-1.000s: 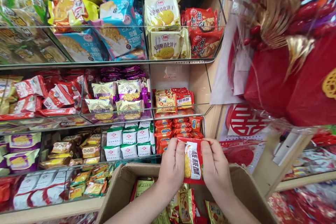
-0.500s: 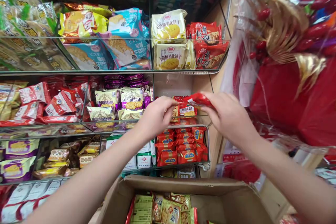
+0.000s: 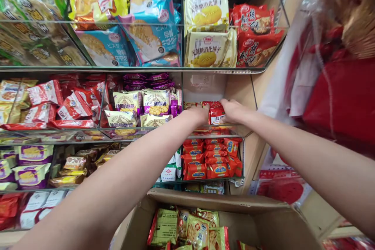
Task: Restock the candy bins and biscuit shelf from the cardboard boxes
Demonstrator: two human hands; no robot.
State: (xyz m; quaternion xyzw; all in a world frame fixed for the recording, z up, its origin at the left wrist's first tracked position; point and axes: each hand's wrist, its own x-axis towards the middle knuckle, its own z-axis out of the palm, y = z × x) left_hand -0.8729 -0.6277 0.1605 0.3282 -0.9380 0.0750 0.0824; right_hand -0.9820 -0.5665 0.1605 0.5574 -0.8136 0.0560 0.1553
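My right hand reaches into the right-end compartment of the middle shelf. Its fingers and thumb grip the right end of a red cookie packet lying on the stack there. Another red packet with white lettering faces out just below. At the left side of this stack is my left hand, its back towards me and its fingers mostly hidden behind the knuckles. Below both arms stands an open cardboard box, holding several gold and red cookie packets.
A clear shelf lip runs along the front of the middle shelf. Cream cookie packets fill the neighbouring compartment. Orange-red packets are stacked one shelf lower. A wooden side panel and red decorations stand on the right.
My right hand has moved forward and down into the compartment, bringing its red packet onto the stack. My left hand has reached in to the stack's left side. The view has come closer.
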